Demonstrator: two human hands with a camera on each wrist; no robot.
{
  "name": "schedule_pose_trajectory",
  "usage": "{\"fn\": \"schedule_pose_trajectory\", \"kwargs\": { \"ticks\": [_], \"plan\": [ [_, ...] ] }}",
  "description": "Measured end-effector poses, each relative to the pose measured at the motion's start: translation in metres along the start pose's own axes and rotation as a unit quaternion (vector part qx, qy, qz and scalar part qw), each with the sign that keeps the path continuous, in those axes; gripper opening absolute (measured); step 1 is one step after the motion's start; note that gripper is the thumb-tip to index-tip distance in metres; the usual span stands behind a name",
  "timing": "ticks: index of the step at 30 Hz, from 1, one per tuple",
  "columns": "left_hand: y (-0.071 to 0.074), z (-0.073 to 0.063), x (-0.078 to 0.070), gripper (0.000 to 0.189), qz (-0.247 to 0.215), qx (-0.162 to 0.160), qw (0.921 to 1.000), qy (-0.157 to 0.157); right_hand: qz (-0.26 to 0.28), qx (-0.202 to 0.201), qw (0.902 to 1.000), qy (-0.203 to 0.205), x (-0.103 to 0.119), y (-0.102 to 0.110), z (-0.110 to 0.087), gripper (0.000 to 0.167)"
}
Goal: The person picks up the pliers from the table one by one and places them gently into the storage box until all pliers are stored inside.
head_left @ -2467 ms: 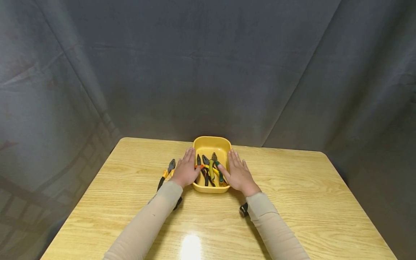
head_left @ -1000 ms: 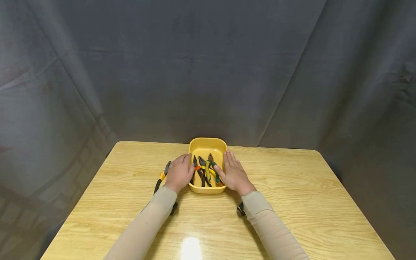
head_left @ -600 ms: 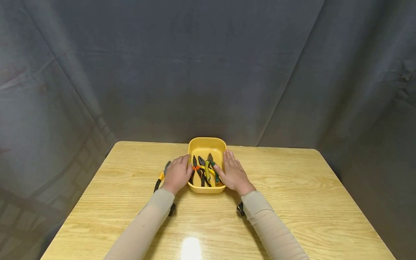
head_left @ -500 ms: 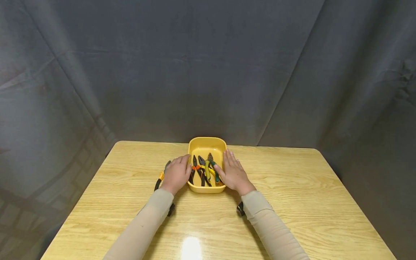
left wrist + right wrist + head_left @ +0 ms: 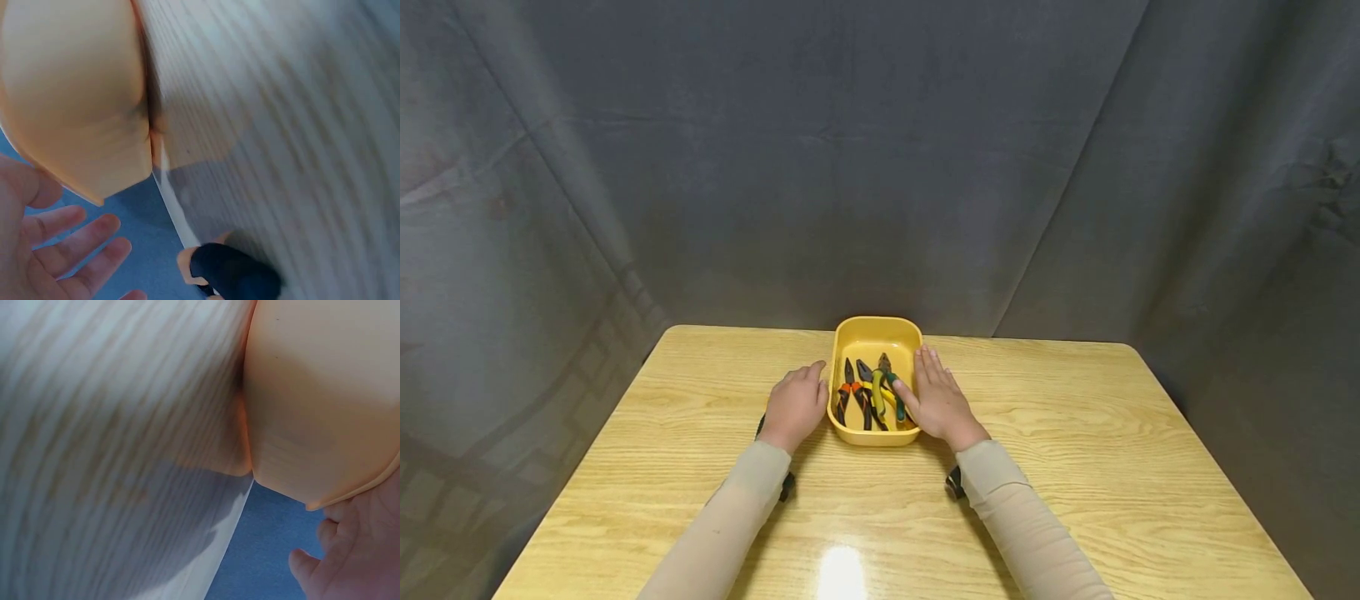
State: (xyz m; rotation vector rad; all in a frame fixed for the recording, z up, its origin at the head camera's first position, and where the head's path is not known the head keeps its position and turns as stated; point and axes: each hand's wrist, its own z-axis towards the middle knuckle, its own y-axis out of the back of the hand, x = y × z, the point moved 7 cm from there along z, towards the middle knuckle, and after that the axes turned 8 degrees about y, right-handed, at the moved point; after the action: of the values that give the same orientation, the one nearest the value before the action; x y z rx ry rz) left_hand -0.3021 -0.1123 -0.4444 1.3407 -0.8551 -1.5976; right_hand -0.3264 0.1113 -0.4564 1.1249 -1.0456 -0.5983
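Observation:
A yellow plastic box [image 5: 880,438] stands near the table's far edge with several pliers inside. Among them are pliers with orange-and-black handles [image 5: 863,404], a yellow-green-handled pair [image 5: 878,393] and one with dark green handles [image 5: 900,408]. My right hand [image 5: 942,404] lies with straight fingers along the box's right wall, thumb over the rim. Left of the box, a small gap separates my left hand [image 5: 795,407] from the wall; its fingers are loosely bent and hold nothing. Beneath that hand, another pair of pliers [image 5: 234,272] lies on the table, mostly hidden in the head view.
The wooden table [image 5: 1075,450] extends to both sides and toward the front. A grey curtain [image 5: 865,167] hangs right behind the table's far edge. Dark wrist cameras sit under both wrists, the right camera [image 5: 955,483] showing beside its sleeve.
My left hand has come away from the box's left wall and moved left over the pliers on the table, covering them. The right hand has stayed on the box.

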Motion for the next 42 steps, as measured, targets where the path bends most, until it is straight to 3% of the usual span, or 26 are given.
{"fn": "schedule_pose_trajectory", "kwargs": {
  "ticks": [15, 22, 34, 42],
  "plan": [
    [0.009, 0.001, 0.028, 0.038, -0.024, -0.003, 0.999, 0.038, -0.007, 0.006, 1.0, 0.002, 0.002, 0.0, -0.001, 0.084],
    [0.008, -0.003, 0.041, 0.038, -0.041, 0.003, 0.9974, 0.059, -0.005, -0.002, 1.0, 0.001, 0.002, -0.001, -0.001, 0.078],
    [0.005, -0.008, 0.058, 0.044, -0.061, 0.041, 0.991, 0.112, -0.004, 0.006, 1.0, -0.001, 0.0, -0.002, -0.001, 0.087],
    [0.003, -0.01, 0.063, 0.044, -0.057, 0.059, 0.9892, 0.121, 0.0, 0.004, 1.0, -0.004, 0.001, -0.003, -0.001, 0.078]
  ]
}}
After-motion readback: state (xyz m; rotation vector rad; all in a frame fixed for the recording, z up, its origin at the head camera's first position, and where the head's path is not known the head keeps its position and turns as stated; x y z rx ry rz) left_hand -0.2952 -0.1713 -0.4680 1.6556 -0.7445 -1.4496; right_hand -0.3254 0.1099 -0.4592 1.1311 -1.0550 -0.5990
